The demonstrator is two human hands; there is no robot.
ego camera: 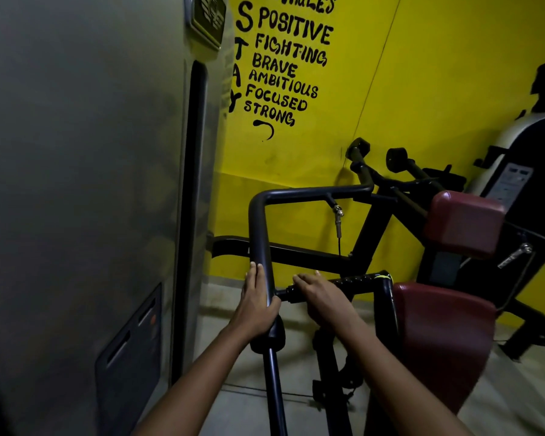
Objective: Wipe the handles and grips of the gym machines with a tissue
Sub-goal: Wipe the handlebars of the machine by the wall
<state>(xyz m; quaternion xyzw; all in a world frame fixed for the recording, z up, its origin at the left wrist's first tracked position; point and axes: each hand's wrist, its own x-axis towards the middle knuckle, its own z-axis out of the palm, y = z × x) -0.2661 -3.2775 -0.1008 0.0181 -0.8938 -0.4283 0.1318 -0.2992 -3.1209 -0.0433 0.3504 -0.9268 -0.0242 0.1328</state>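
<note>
A black bent handle bar [260,228] of a gym machine rises in the middle of the view. My left hand [257,305] wraps around its lower part, thumb on the right side and fingers lying up along the bar. My right hand [323,297] lies over a short black textured grip [356,280] that runs to the right toward a yellow-taped end. Its fingers curl over the grip. No tissue shows in either hand; anything under the right palm is hidden.
A grey weight-stack housing [85,184] fills the left side. Maroon pads [444,335] [466,221] stand to the right, close to my right arm. A yellow wall [438,73] with black lettering lies behind, with further black machine arms [400,162] and a cable clip [338,215].
</note>
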